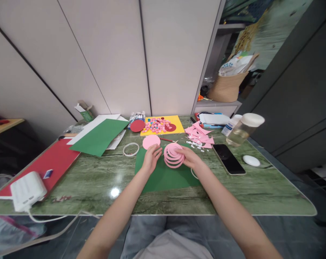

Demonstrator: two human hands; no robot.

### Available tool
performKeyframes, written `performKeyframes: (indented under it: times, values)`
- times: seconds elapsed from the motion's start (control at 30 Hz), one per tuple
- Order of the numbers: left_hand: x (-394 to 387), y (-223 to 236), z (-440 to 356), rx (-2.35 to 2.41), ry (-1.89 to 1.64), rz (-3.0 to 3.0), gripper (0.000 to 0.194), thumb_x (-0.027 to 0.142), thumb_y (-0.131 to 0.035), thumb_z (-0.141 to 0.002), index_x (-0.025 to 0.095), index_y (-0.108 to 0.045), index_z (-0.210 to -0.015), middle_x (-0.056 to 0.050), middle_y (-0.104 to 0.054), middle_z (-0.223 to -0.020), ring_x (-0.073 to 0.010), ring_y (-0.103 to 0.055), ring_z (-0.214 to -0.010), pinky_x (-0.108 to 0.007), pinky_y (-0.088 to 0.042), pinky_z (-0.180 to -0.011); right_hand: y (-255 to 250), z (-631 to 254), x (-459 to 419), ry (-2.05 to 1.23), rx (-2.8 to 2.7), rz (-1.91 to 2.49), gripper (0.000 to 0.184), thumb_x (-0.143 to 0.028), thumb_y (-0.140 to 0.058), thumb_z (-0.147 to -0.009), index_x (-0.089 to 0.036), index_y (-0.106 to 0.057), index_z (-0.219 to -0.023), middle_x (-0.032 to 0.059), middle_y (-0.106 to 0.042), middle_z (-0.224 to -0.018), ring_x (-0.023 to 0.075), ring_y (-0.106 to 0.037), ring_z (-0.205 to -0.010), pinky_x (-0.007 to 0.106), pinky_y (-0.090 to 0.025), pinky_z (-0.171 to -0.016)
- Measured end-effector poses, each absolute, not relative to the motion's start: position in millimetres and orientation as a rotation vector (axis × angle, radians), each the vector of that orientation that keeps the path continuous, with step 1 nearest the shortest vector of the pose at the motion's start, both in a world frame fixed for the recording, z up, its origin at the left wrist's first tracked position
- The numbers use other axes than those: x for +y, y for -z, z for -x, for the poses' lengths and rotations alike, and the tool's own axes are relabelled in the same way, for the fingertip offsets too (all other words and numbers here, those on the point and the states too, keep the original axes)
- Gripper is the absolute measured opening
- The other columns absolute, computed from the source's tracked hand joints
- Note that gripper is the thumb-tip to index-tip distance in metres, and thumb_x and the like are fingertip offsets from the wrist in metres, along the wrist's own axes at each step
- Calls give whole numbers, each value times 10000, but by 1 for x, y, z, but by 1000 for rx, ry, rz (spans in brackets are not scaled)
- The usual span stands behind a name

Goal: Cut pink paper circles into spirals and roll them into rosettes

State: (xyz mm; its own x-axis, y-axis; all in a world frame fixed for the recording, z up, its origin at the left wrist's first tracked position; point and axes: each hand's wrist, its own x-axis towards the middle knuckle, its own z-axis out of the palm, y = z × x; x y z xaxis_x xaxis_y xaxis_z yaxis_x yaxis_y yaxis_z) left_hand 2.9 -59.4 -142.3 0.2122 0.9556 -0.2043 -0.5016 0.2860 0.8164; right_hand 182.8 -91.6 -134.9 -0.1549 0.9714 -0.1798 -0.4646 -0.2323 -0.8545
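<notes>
A pink paper spiral (pixel 174 166) hangs in loose rings from my right hand (pixel 189 157), whose fingers pinch its right side. It is held above a dark green paper sheet (pixel 163 179). My left hand (pixel 151 159) is raised over the sheet's left part, fingers apart, with nothing seen in it. Just beyond its fingertips lies a flat pink paper disc (pixel 151 141); I cannot tell whether they touch. Behind the hands is a thin red pencil-like stick (pixel 166 139). White tape ring (pixel 130 149) lies to the left, and another ring shows partly beneath my right wrist.
Pink paper scraps (pixel 199 133) and white bits lie back right, near a phone (pixel 228 159) and a lidded bottle (pixel 242 130). Small pink pieces cover a yellow sheet (pixel 177 122). Left are green paper (pixel 102 136), red paper (pixel 61 158) and a white power bank (pixel 28 190) with its cable.
</notes>
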Motion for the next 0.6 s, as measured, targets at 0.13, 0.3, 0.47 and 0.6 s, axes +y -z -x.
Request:
performKeyframes:
  times: [0.13, 0.3, 0.47, 0.6]
  values:
    - [-71, 142, -8, 794, -932, -710, 241, 391, -551, -749, 168, -570, -660, 20, -570, -527, -71, -545, -497, -213, -442, -620, 136, -189, -87, -1476, -671, 902, 239, -211, -712, -642, -156, -636, -862, 50, -710, -877, 185, -641, -886, 301, -493, -834]
    - [-101, 130, -15, 649, -318, -775, 340, 409, -588, -730, 77, -658, -739, -168, -668, -671, -249, -648, -645, -370, -478, -644, 134, -185, -87, -1351, -606, 878, 235, -204, -695, -658, -175, -619, -879, 49, -695, -950, 204, -609, -988, 321, -485, -877]
    - [-111, 133, -26, 397, -385, -765, 444, 233, -630, -741, 268, -516, -1170, -92, -573, -1195, -219, -612, -984, -430, -390, -935, 135, -167, -92, -1323, -600, 860, 246, -244, -689, -668, -176, -611, -892, 59, -691, -945, 222, -607, -986, 356, -486, -880]
    - [-102, 139, -29, 349, -759, -685, 484, 142, -630, -729, 272, -501, -1177, -58, -503, -1285, -197, -532, -1106, -405, -366, -988, 133, -159, -96, -1342, -641, 829, 280, -256, -698, -658, -178, -616, -914, 50, -682, -969, 212, -606, -978, 349, -470, -902]
